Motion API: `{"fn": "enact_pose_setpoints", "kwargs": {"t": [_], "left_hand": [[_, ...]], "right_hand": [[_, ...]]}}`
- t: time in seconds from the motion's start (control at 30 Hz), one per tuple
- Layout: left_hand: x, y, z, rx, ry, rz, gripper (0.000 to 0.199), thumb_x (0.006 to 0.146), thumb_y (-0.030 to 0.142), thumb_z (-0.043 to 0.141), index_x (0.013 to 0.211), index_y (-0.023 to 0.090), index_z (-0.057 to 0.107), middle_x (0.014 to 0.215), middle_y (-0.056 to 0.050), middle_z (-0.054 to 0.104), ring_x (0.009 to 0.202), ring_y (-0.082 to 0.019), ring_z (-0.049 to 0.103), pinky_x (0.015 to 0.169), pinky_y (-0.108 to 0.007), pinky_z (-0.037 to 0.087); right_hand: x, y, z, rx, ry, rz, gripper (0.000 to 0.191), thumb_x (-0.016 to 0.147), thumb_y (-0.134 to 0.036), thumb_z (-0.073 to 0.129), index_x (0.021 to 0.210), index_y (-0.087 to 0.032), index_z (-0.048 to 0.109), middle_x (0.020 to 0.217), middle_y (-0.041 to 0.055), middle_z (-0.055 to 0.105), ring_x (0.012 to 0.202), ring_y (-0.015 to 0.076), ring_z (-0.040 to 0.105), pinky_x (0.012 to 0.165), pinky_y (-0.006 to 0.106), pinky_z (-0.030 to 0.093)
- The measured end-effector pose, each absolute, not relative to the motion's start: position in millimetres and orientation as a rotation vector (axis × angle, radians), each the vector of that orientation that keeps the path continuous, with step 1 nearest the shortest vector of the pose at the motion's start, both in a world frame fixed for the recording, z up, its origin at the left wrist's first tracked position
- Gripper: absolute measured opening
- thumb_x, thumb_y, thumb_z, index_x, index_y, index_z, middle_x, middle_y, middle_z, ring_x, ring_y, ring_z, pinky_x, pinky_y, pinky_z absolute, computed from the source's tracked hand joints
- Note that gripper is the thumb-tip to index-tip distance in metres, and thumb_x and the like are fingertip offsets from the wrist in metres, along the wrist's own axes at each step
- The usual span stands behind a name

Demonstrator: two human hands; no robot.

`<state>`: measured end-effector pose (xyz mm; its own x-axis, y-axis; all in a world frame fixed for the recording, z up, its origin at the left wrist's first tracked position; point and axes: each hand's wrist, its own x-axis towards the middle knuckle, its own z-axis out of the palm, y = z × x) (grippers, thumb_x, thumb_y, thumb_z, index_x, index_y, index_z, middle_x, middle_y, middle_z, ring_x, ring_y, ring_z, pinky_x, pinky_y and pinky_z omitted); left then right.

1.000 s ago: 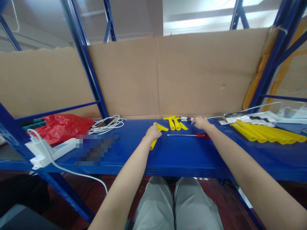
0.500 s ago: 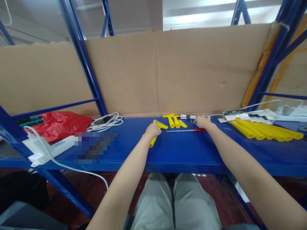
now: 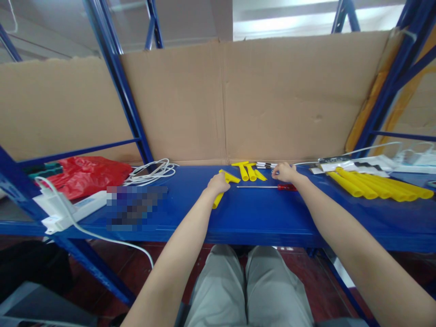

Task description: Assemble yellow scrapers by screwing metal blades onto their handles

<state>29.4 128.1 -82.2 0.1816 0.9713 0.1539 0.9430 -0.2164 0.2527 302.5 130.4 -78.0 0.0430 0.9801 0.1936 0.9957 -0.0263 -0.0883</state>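
Note:
My left hand [image 3: 218,183] is closed around a yellow T-shaped piece [image 3: 232,179], whose tube end sticks out below the fingers. Farther right, my right hand [image 3: 284,173] has its fingers bent together at the ends of some white-and-black pens [image 3: 266,165]; what they pinch, if anything, is too small to make out. Just below that hand lies a screwdriver [image 3: 286,187] with a red handle, its shaft pointing left. Between the hands, more yellow T-shaped pieces [image 3: 244,171] and a small yellow scrap [image 3: 260,175] rest on the blue shelf [image 3: 252,213].
Several yellow tubes [image 3: 371,184] lie side by side at the right, before white packets and cables. At the left are a red plastic bag [image 3: 88,175], a coiled white cable [image 3: 153,172] and a white power strip [image 3: 88,205]. Cardboard [image 3: 272,100] stands behind.
My right hand has shifted slightly left, with its fingers drawn in, and more of the red handle shows. My left hand keeps its hold on the yellow piece.

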Motion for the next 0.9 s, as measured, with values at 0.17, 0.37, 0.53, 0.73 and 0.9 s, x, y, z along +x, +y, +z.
{"fn": "enact_pose_setpoints", "kwargs": {"t": [0.17,0.37,0.53,0.73,0.9], "left_hand": [[29,127,-82,2.334,1.818,0.439,0.043,0.077,0.018,0.06,0.12,0.012,0.054,0.121,-0.016,0.061,0.111,-0.027,0.058,0.087,-0.031,0.046],[27,125,-80,2.352,1.739,0.564,0.059,0.075,0.008,0.057,0.132,0.016,0.047,0.122,-0.013,0.062,0.111,-0.025,0.059,0.088,-0.031,0.046],[28,124,-80,2.4,1.686,0.671,0.064,0.071,0.002,0.056,0.132,0.021,0.051,0.12,-0.01,0.063,0.11,-0.024,0.06,0.09,-0.031,0.045],[33,128,-84,2.507,1.454,0.854,0.051,0.073,0.004,0.053,0.121,0.018,0.062,0.118,-0.009,0.065,0.108,-0.021,0.06,0.094,-0.028,0.044],[38,127,-86,2.655,1.246,0.957,0.043,0.076,0.012,0.057,0.119,0.02,0.064,0.112,-0.006,0.067,0.102,-0.019,0.062,0.093,-0.028,0.045]], "right_hand": [[295,129,-74,-2.195,-1.959,0.095,0.014,0.073,-0.014,0.06,0.077,-0.02,0.072,0.103,0.0094,0.066,0.113,0.0294,0.049,0.096,0.052,0.037],[294,126,-73,-2.16,-1.939,0.069,0.017,0.069,-0.009,0.057,0.07,-0.02,0.07,0.102,0.0102,0.066,0.111,0.0299,0.051,0.094,0.05,0.039],[292,132,-71,-1.807,-1.986,0.034,0.011,0.071,-0.015,0.058,0.07,-0.018,0.068,0.088,0.0081,0.069,0.096,0.024,0.058,0.088,0.037,0.043],[256,133,-71,-1.312,-2.071,0.075,0.011,0.073,-0.013,0.054,0.07,-0.017,0.063,0.086,0.0064,0.066,0.083,0.0164,0.058,0.082,0.028,0.044],[234,127,-78,-1.168,-2.095,0.086,0.01,0.072,-0.014,0.054,0.065,-0.018,0.061,0.077,0.0034,0.062,0.078,0.0162,0.056,0.08,0.03,0.043]]}}
